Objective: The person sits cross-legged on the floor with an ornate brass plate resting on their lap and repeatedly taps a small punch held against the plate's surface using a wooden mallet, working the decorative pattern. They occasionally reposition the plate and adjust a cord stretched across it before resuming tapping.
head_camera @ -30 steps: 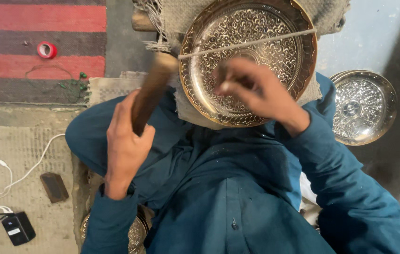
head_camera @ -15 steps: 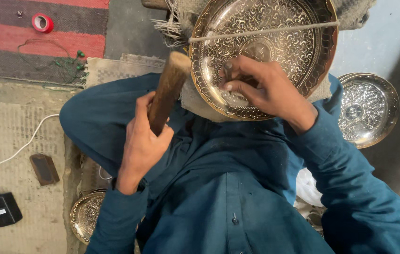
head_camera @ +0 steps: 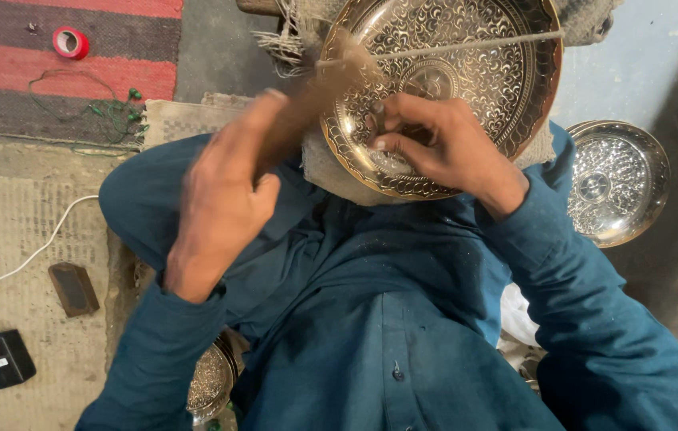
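A round engraved brass plate rests tilted on sackcloth at my lap, with a cord stretched across its upper face. My left hand grips a wooden mallet, blurred by motion, its head over the plate's left rim. My right hand lies on the plate's lower half and pinches a thin metal punch upright against the engraved surface. The punch tip is hidden by my fingers.
A silver engraved dish lies on the floor to the right. Another engraved plate sits by my left knee. A red tape roll rests on a striped rug; a dark block, white cable and black charger lie left.
My left hand has swung the mallet up and to the right toward the plate, now blurred. My right hand stays on the plate with the punch.
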### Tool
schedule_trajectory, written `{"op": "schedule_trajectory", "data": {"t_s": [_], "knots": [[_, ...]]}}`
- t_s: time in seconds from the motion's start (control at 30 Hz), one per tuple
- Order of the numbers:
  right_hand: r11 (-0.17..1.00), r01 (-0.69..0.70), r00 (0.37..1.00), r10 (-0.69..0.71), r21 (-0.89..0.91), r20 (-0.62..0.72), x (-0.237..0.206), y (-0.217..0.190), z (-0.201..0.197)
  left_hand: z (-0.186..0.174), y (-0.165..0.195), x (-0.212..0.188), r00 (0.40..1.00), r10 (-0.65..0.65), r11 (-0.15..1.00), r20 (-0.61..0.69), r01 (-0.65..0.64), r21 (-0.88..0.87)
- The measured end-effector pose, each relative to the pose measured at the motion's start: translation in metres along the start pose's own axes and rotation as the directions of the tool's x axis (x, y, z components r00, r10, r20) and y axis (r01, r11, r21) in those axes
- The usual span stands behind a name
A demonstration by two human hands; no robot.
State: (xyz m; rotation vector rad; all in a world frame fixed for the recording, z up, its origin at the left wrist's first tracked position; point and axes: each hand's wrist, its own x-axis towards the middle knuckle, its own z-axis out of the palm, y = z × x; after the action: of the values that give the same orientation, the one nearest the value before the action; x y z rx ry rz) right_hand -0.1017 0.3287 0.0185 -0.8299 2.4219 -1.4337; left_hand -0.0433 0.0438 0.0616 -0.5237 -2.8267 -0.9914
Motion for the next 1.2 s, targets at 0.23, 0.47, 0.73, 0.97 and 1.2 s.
{"op": "schedule_trajectory", "data": {"t_s": [0.23, 0.47, 0.73, 0.97, 1.2], "knots": [[1.000, -0.009, 0.999, 0.010, -0.030, 0.031, 0.001, 0.007, 0.000, -0.001, 0.003, 0.006, 0.933, -0.280, 0.951, 0.225, 0.238, 0.199], [0.999, 0.032, 0.999, -0.032, -0.026, 0.008, 0.002, 0.004, -0.002, 0.000, -0.002, 0.004, 0.999, -0.042, 0.999, 0.028, 0.041, 0.022], [1.000, -0.015, 1.000, 0.015, -0.001, 0.011, 0.001, 0.001, -0.002, -0.001, -0.005, 0.005, 1.000, -0.026, 0.999, 0.007, 0.026, 0.025], [1.000, 0.020, 1.000, -0.020, 0.010, 0.018, 0.003, 0.003, -0.003, 0.004, -0.005, 0.005, 0.999, 0.003, 0.999, -0.036, -0.001, 0.045], [0.994, 0.104, 0.994, -0.105, 0.040, 0.027, 0.005, 0.007, -0.003, 0.007, -0.011, 0.004, 0.998, 0.015, 0.991, -0.059, -0.023, -0.129]]}}
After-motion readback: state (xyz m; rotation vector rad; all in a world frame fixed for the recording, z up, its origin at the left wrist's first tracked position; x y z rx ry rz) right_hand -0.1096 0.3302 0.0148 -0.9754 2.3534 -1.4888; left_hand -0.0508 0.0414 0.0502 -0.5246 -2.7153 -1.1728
